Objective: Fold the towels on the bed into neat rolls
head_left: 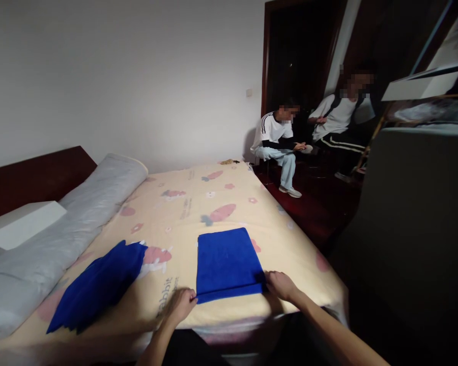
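Note:
A blue cloth [229,259] lies flat in a near-rectangular shape on the patterned bed sheet [191,203], with a narrow folded strip along its near edge. My left hand [184,305] is closed on the near left corner of this cloth. At the near right corner, my right hand [280,284] pinches the same edge. A second blue cloth [99,287] lies loosely crumpled on the bed to the left, touched by neither hand.
A grey rolled mattress or bedding [76,218] runs along the left side, with a white box [25,223] on it. Two people [277,132] sit beyond the bed's far right corner. A dark cabinet-like block [416,229] stands at the right.

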Demonstrator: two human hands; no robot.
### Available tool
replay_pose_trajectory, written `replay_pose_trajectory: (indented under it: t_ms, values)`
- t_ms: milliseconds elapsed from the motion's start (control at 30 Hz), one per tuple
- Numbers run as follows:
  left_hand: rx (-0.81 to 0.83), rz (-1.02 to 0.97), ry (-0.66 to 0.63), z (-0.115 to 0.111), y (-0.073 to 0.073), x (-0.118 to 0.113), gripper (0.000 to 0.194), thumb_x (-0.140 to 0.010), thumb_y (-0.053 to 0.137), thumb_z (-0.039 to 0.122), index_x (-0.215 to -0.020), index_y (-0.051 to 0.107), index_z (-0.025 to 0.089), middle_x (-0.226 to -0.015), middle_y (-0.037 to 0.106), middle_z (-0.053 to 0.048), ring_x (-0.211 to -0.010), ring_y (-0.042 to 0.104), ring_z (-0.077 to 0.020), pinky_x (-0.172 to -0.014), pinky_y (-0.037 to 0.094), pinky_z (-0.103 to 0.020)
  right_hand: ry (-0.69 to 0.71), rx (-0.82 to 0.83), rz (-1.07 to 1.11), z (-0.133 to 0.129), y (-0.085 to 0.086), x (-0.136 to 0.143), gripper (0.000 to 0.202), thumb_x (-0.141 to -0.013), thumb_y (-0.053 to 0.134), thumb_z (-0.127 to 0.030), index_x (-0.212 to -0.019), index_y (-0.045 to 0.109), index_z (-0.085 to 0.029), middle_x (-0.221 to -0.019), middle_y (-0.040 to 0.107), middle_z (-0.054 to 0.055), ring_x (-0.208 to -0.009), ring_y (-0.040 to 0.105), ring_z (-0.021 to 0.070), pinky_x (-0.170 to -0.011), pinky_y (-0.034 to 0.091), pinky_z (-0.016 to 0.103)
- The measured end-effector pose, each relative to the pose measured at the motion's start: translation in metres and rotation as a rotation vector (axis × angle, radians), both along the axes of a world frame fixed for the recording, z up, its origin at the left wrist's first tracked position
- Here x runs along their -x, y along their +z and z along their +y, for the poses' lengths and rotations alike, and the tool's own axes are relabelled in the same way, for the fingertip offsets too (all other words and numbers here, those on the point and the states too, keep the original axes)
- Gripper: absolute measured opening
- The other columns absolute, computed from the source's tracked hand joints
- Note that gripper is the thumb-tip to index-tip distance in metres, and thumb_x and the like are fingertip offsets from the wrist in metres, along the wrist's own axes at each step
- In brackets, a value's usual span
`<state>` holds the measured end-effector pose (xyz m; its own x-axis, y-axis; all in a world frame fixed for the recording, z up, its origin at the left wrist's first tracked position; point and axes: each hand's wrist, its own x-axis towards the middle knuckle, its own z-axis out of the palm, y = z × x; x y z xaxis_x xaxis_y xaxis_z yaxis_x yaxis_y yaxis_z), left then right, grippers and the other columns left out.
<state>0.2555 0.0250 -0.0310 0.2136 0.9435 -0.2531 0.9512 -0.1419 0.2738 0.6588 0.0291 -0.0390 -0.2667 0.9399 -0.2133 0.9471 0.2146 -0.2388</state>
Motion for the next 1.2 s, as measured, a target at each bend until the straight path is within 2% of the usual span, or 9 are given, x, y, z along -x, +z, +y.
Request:
replay_pose_trajectory:
  t_ms: [300,400,533,633,700,800,900,1000,1200]
  values:
    - [-0.032,0.069,0.054,-0.003,-0.019,-0.007,0.017,-0.087,0.045,0.022,-0.077,0.059,0.022,-0.078,0.063,0.001,-0.075,0.057,-0.0127,-0.068,0.035,-0.024,-0.035,0.001,-0.044,-0.006,-0.006,0.013,0.032,-0.082,0.044,-0.015,-0.105,0.066,-0.018,-0.106,0.072,0.014,-0.096,0.067,0.0265,-0.084,0.044,0.037]
    - [-0.063,0.067,0.01,-0.005,-0.012,-0.01,0.013,-0.083,0.048,0.017,-0.084,0.059,0.023,-0.091,0.063,-0.001,-0.088,0.057,-0.0138,-0.077,0.038,-0.024,0.001,-0.023,-0.044,-0.007,-0.001,0.013,0.034,-0.079,0.047,-0.017,-0.108,0.065,-0.018,-0.112,0.069,0.015,-0.1,0.064,0.0276,-0.086,0.043,0.038]
    - [-0.111,0.063,-0.08,-0.01,0.004,-0.017,0.024,-0.077,0.049,0.012,-0.096,0.057,0.024,-0.108,0.059,-0.003,-0.107,0.051,-0.018,-0.094,0.036,-0.029,0.127,-0.077,-0.015,-0.01,0.013,0.018,0.038,-0.072,0.053,-0.019,-0.108,0.064,-0.016,-0.116,0.063,0.015,-0.108,0.057,0.0295,-0.094,0.039,0.041]
    - [-0.093,0.066,-0.174,-0.016,0.011,-0.027,0.031,-0.074,0.05,0.01,-0.099,0.058,0.026,-0.111,0.059,-0.002,-0.111,0.05,-0.0203,-0.099,0.035,-0.033,0.237,-0.083,0.022,-0.016,0.016,0.028,0.039,-0.073,0.058,-0.03,-0.109,0.064,-0.016,-0.117,0.063,0.014,-0.11,0.055,0.0293,-0.099,0.037,0.042]
    - [-0.068,0.076,-0.227,-0.02,0.009,-0.036,0.038,-0.072,0.047,0.007,-0.103,0.059,0.025,-0.116,0.059,-0.003,-0.116,0.05,-0.0218,-0.103,0.034,-0.036,0.3,-0.082,0.033,-0.021,0.01,0.037,0.044,-0.075,0.06,-0.035,-0.114,0.063,-0.016,-0.12,0.062,0.015,-0.113,0.054,0.0307,-0.102,0.035,0.044]
    - [-0.044,0.094,-0.267,-0.026,0.001,-0.05,0.059,-0.072,0.038,0.0,-0.124,0.055,0.024,-0.133,0.056,-0.006,-0.129,0.045,-0.0227,-0.111,0.029,-0.04,0.367,-0.139,0.04,-0.028,-0.008,0.051,0.048,-0.084,0.049,-0.024,-0.13,0.055,-0.015,-0.131,0.059,0.018,-0.121,0.05,0.0319,-0.106,0.031,0.049]
    - [0.002,0.095,-0.352,-0.029,-0.009,-0.062,0.079,-0.074,0.028,-0.004,-0.146,0.034,0.028,-0.156,0.039,-0.003,-0.143,0.032,-0.0183,-0.118,0.024,-0.041,0.459,-0.194,0.084,-0.031,-0.028,0.06,0.058,-0.087,0.039,-0.013,-0.144,0.044,-0.021,-0.147,0.048,0.013,-0.13,0.046,0.0289,-0.107,0.031,0.05]
    - [0.078,0.085,-0.463,-0.029,-0.017,-0.067,0.083,-0.076,0.024,-0.005,-0.151,0.023,0.032,-0.162,0.025,0.002,-0.148,0.02,-0.0133,-0.121,0.022,-0.04,0.538,-0.15,0.076,-0.032,-0.042,0.064,0.063,-0.084,0.046,-0.017,-0.146,0.04,-0.019,-0.153,0.04,0.013,-0.135,0.043,0.0303,-0.109,0.032,0.051]
    - [0.078,0.052,-0.439,-0.027,-0.017,-0.058,0.082,-0.074,0.034,0.001,-0.149,0.028,0.033,-0.161,0.029,0.002,-0.147,0.024,-0.0158,-0.12,0.023,-0.043,0.377,-0.171,0.012,-0.031,-0.043,0.057,0.052,-0.087,0.044,-0.015,-0.139,0.05,-0.015,-0.147,0.047,0.017,-0.132,0.046,0.0322,-0.108,0.034,0.054]
